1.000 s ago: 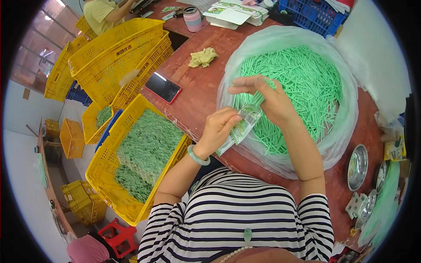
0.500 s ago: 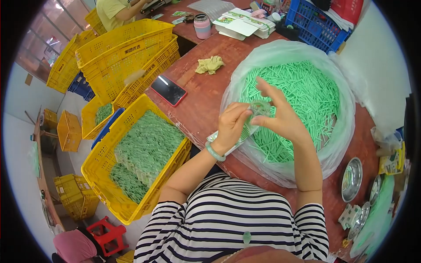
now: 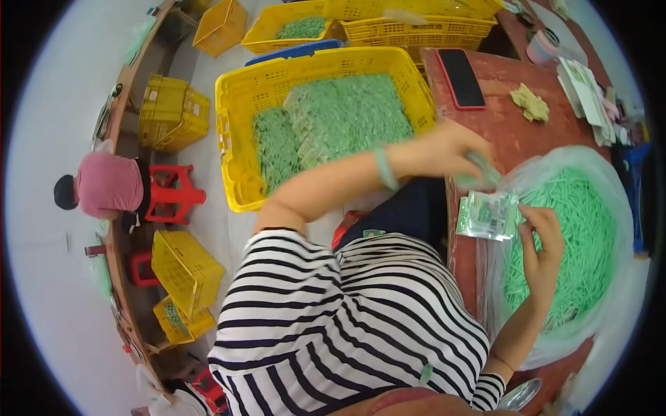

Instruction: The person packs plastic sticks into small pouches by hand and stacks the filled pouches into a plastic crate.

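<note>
My left hand point(image 3: 451, 149), with a pale green bracelet on the wrist, is smeared by motion above the table's edge. Its fingers are closed on a small green packet point(image 3: 480, 172), too blurred to show its contents. Just below lies a stack of clear plastic packets point(image 3: 489, 215) with printed green edges. The bent fingers of my right hand point(image 3: 542, 243) pinch the right edge of that stack. Beside and under this hand, a large clear plastic bag point(image 3: 496, 277) stands wide, full of thin light-green sticks point(image 3: 572, 239).
A yellow crate point(image 3: 239, 187) left of the table holds many green packets point(image 3: 354, 118). On the red table point(image 3: 499, 76) are a phone point(image 3: 460, 80), a yellow cloth point(image 3: 530, 103) and a pink jar point(image 3: 542, 47). Another person point(image 3: 111, 184) sits near a red stool point(image 3: 173, 194).
My view has turned left toward the yellow crate. My left hand has moved away from my right hand, carrying the green packet toward the crate. My right hand has lowered to the clear packets.
</note>
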The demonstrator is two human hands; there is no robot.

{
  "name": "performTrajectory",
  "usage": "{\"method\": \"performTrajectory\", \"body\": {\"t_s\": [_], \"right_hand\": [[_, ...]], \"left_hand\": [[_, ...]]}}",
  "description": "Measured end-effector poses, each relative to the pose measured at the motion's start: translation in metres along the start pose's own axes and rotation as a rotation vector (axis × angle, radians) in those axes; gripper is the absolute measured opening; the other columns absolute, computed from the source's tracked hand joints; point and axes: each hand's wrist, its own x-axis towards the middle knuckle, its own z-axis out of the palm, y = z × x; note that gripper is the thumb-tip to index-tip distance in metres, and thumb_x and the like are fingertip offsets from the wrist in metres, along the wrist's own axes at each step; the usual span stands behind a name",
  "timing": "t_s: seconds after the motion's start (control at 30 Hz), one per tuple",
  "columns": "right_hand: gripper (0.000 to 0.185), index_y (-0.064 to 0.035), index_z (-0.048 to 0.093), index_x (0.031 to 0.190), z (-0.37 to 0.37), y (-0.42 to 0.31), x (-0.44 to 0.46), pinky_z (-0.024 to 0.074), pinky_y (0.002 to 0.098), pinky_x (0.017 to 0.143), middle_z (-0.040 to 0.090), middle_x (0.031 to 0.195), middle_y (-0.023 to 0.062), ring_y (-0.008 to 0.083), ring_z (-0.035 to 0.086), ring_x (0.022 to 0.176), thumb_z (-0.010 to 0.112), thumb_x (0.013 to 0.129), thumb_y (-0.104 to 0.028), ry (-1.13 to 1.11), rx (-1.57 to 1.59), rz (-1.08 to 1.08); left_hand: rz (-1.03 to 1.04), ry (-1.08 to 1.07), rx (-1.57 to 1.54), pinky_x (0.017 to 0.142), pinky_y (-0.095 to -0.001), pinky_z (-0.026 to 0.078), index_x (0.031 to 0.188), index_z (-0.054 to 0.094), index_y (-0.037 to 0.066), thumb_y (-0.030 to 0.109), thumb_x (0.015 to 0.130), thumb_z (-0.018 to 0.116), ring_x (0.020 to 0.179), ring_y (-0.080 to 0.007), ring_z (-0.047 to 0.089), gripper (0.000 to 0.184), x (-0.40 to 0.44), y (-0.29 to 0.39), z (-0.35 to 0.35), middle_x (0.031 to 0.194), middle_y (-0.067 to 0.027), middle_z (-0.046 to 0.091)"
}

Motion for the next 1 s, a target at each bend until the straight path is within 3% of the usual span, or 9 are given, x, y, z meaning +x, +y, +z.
{"method": "performTrajectory", "body": {"t_s": [0.07, 0.2, 0.33, 0.47, 0.6, 0.67, 0.73, 0.8, 1.0], "right_hand": [[0.03, -0.0014, 0.062, 0.106, 0.0, 0.007, 0.002, 0.0428, 0.0264, 0.068, 0.055, 0.083, 0.0095, 0.0183, 0.053, 0.077, 0.058, 0.078, 0.009, -0.007, -0.005, 0.017], [0.025, 0.001, 0.061, 0.105, -0.016, 0.031, -0.005, 0.0421, 0.0255, 0.069, 0.054, 0.083, 0.0084, 0.0166, 0.052, 0.074, 0.057, 0.081, 0.007, -0.013, -0.085, 0.104], [0.023, 0.0004, 0.061, 0.106, -0.035, 0.041, -0.016, 0.0422, 0.025, 0.07, 0.053, 0.082, 0.0062, 0.0139, 0.051, 0.075, 0.056, 0.084, 0.005, 0.01, -0.112, 0.209], [0.022, 0.0003, 0.06, 0.107, -0.043, 0.05, -0.022, 0.0423, 0.0243, 0.072, 0.054, 0.084, 0.0055, 0.0131, 0.052, 0.078, 0.055, 0.086, 0.002, 0.029, -0.138, 0.284], [0.022, 0.0007, 0.06, 0.108, -0.045, 0.053, -0.024, 0.0426, 0.0247, 0.074, 0.054, 0.086, 0.0053, 0.0131, 0.052, 0.079, 0.055, 0.086, 0.002, 0.017, -0.128, 0.326], [0.022, 0.001, 0.06, 0.108, -0.045, 0.052, -0.024, 0.0426, 0.0247, 0.074, 0.054, 0.086, 0.0054, 0.013, 0.052, 0.079, 0.054, 0.087, 0.002, 0.021, -0.132, 0.34], [0.022, 0.0012, 0.059, 0.109, -0.042, 0.051, -0.023, 0.0425, 0.0247, 0.074, 0.054, 0.086, 0.0054, 0.0129, 0.052, 0.079, 0.053, 0.087, 0.002, 0.035, -0.131, 0.355], [0.023, 0.0017, 0.059, 0.11, -0.043, 0.048, -0.023, 0.0426, 0.0245, 0.074, 0.054, 0.086, 0.0054, 0.0128, 0.052, 0.08, 0.053, 0.088, 0.001, 0.0, -0.209, 0.375], [0.024, 0.0015, 0.059, 0.111, -0.05, 0.044, -0.031, 0.0421, 0.0247, 0.072, 0.054, 0.086, 0.006, 0.013, 0.051, 0.078, 0.053, 0.088, 0.001, 0.039, -0.309, 0.434]], "left_hand": [[-0.376, 0.047, 0.242, 0.071, -0.0274, 0.05, 0.092, 0.069, 0.007, 0.014, 0.076, 0.072, 0.079, -0.013, 0.063, 0.018, -0.036, -0.02, -0.07, 0.088, -0.005, 0.068], [-0.766, 0.201, 0.401, 0.071, -0.0319, 0.049, 0.084, 0.071, 0.006, 0.025, 0.072, 0.075, 0.076, -0.0191, 0.063, 0.023, -0.151, -0.135, -0.199, 0.083, -0.0069, 0.069], [-1.158, 0.091, 0.742, 0.075, -0.0346, 0.049, 0.09, 0.071, 0.008, 0.02, 0.066, 0.078, 0.082, -0.0268, 0.063, 0.027, -0.241, -0.199, -0.226, 0.09, -0.0124, 0.068], [-1.216, 0.104, 0.628, 0.079, -0.0368, 0.049, 0.092, 0.07, 0.007, 0.01, 0.068, 0.073, 0.088, -0.0285, 0.064, 0.025, -0.266, -0.224, -0.209, 0.097, -0.0136, 0.068], [-1.22, 0.418, 0.381, 0.085, -0.0417, 0.045, 0.098, 0.065, 0.002, 0.008, 0.074, 0.063, 0.099, -0.0335, 0.057, 0.024, -0.268, -0.247, -0.184, 0.116, -0.0201, 0.058], [-1.062, 1.052, 0.443, 0.093, -0.0409, 0.04, 0.11, 0.056, -0.001, 0.014, 0.079, 0.061, 0.111, -0.0347, 0.049, 0.035, -0.262, -0.253, -0.173, 0.126, -0.0225, 0.048], [-1.041, 1.077, 0.426, 0.102, -0.041, 0.031, 0.123, 0.045, -0.004, 0.023, 0.085, 0.055, 0.12, -0.0371, 0.041, 0.048, -0.252, -0.255, -0.17, 0.132, -0.0231, 0.041], [-0.758, 1.169, 0.559, 0.104, -0.0422, 0.028, 0.128, 0.041, -0.003, 0.03, 0.089, 0.052, 0.123, -0.0391, 0.037, 0.052, -0.257, -0.28, -0.165, 0.133, -0.0236, 0.04], [-0.797, 1.215, 0.448, 0.107, -0.0416, 0.025, 0.135, 0.036, -0.002, 0.039, 0.093, 0.044, 0.129, -0.037, 0.032, 0.059, -0.254, -0.307, -0.151, 0.139, -0.0234, 0.036]]}}
